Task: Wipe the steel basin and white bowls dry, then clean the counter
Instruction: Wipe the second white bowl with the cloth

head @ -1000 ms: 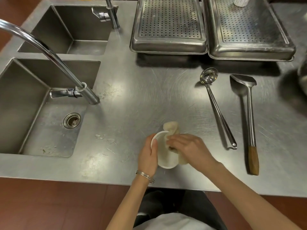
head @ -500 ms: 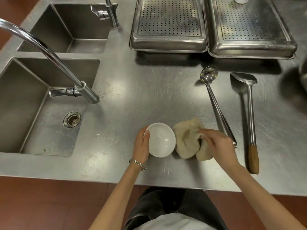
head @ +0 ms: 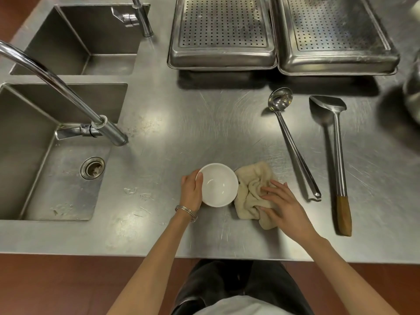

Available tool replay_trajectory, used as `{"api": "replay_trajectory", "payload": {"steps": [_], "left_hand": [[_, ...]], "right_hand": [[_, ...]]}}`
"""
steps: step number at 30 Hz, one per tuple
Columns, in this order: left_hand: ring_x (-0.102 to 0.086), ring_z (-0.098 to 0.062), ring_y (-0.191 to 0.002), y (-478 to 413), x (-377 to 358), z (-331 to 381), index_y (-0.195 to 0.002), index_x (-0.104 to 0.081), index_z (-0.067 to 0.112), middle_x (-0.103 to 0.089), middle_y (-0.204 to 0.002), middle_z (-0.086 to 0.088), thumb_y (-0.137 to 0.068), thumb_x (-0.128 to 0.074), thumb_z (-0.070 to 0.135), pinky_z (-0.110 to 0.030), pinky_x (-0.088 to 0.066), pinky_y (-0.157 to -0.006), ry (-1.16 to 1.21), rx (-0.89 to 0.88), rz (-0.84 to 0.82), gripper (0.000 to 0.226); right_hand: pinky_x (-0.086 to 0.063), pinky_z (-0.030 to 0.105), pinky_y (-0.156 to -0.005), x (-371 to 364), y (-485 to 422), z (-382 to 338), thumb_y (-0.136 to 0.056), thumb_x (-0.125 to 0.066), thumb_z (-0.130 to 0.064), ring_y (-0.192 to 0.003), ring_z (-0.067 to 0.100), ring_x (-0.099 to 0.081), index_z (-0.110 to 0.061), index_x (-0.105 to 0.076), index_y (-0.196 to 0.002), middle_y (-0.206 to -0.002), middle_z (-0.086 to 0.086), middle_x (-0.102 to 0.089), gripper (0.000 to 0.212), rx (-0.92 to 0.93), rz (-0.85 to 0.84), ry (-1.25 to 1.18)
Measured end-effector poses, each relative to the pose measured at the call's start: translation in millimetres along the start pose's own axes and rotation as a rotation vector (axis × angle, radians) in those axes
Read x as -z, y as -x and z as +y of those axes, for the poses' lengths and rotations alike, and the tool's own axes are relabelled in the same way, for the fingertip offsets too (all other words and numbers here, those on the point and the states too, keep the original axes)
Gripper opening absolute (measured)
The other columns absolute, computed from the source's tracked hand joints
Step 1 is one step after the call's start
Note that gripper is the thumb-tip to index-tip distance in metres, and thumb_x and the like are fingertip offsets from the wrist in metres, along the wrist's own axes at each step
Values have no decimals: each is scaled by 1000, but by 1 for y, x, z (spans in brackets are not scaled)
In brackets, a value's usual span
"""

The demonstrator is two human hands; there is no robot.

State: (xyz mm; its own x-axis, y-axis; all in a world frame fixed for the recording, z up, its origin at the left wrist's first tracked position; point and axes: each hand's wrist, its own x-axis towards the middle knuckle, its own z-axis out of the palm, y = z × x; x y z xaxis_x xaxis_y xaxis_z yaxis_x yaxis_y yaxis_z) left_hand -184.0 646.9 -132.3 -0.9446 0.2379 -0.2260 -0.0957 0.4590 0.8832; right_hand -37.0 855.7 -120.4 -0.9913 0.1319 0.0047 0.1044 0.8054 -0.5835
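Note:
A small white bowl stands upright on the steel counter near its front edge. My left hand grips the bowl's left rim, thumb over the edge. Right beside the bowl lies a crumpled beige cloth, touching its right side. My right hand rests flat on the cloth with fingers spread, pressing it to the counter. A steel basin shows only partly at the far right edge.
Two sinks with a long curved tap fill the left. Two perforated steel trays sit at the back. A ladle and a wooden-handled spatula lie right of the cloth. Water smears mark the counter.
The bowl was tilted up with the cloth wiped inside it; now it stands on the counter. My right hand has taken the cloth out and laid it flat to the bowl's right.

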Motion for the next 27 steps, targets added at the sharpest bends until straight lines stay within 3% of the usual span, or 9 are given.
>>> {"api": "replay_trajectory", "payload": {"steps": [4, 8, 12, 15, 17, 18, 21, 24, 27], "left_hand": [[-37, -17, -105, -9, 2, -7, -120, -57, 10, -57, -106, -8, -100, -35, 19, -27, -33, -83, -153, -75, 24, 31], [-32, -17, -112, -6, 6, -9, -128, -51, 11, -48, -123, -11, -97, -44, 22, -29, -33, -96, -270, -148, 86, 34], [-43, -17, -109, 27, 2, -10, -116, -58, 12, -58, -116, -5, -90, -48, 32, -29, -38, -93, -466, -579, 97, 34], [-52, -13, -95, 50, -16, -24, -104, -67, 12, -69, -97, -2, -84, -54, 33, -33, -41, -91, -585, -738, 44, 32], [-58, -13, -84, 51, -25, -30, -99, -70, 12, -70, -87, 0, -80, -54, 27, -32, -41, -90, -648, -734, 73, 29], [-61, -15, -77, 48, -27, -28, -94, -71, 13, -70, -82, 1, -79, -53, 22, -29, -42, -86, -654, -725, 91, 26], [-63, -16, -60, 43, -26, -12, -81, -73, 12, -69, -71, 1, -78, -51, 15, -22, -39, -67, -611, -708, 154, 22], [-56, -9, -70, 52, -18, 9, -87, -72, 9, -71, -77, -1, -80, -56, 20, -17, -39, -67, -400, -598, 205, 20], [-57, 2, -81, 70, -13, 36, -93, -71, 8, -70, -87, 2, -74, -66, 21, -3, -39, -71, 5, -272, 174, 23]], "right_hand": [[-12, 16, -113, -6, -8, -4, -82, -52, -46, -123, 6, -41, -12, -64, -101, -111, -10, -58, 41, -57, 69, -131], [-30, 38, -109, -11, -9, -4, -81, -49, -51, -120, 12, -49, -17, -61, -101, -114, -10, -58, 41, -123, 45, -164], [-43, 40, -93, -10, -8, -6, -84, -54, -45, -109, 15, -54, -21, -57, -106, -114, -8, -58, 32, -176, 48, -183], [-39, 25, -88, -12, -6, -7, -88, -61, -26, -101, 17, -56, -14, -59, -107, -112, -1, -60, 23, -216, 55, -171], [-30, 9, -87, -15, -5, -8, -88, -61, -25, -103, 16, -56, -13, -61, -112, -114, 1, -62, 26, -200, 58, -124], [-29, 7, -85, -17, -6, -6, -89, -60, -27, -103, 17, -56, -13, -62, -112, -113, 2, -64, 27, -191, 60, -106], [-38, 22, -78, -15, -12, -13, -90, -58, -27, -93, 20, -61, -16, -65, -106, -99, 2, -67, 20, -279, 115, -164], [-42, 15, -68, 9, -19, -38, -91, -57, -22, -80, 4, -61, -31, -61, -91, -85, -10, -66, 10, -347, 254, -531], [-43, 9, -79, 29, -15, -73, -85, -55, -28, -96, -2, -58, -28, -63, -104, -105, -9, -65, 20, -136, 354, -561]]}}
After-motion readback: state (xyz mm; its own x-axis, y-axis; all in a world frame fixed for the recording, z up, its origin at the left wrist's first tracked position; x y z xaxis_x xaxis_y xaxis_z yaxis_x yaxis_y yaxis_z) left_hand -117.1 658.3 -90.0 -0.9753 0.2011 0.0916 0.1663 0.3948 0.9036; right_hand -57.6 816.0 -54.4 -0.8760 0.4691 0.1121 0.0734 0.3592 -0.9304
